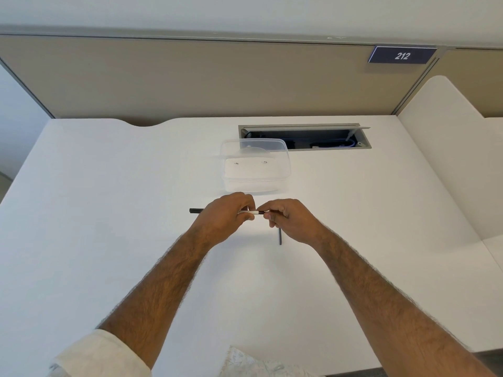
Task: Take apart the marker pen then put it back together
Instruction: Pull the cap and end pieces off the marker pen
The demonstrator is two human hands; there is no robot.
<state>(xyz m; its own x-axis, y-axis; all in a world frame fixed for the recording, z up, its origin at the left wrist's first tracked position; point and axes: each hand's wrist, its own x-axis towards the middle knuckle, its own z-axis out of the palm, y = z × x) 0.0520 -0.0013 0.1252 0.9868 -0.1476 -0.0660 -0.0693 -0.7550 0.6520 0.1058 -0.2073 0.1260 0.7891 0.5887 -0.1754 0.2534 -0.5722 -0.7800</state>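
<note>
Marker pen held between both hands at frame centre, above the white worktop (109,186).

Left hand (223,217) grips the marker pen (251,212); right hand (288,219) pinches its dark end. A thin dark rod (280,238) lies just below; a clear plastic container (255,165) sits behind.

A clear plastic container (255,165) sits on the white desk (109,200) near an open cable tray (304,137)
</note>
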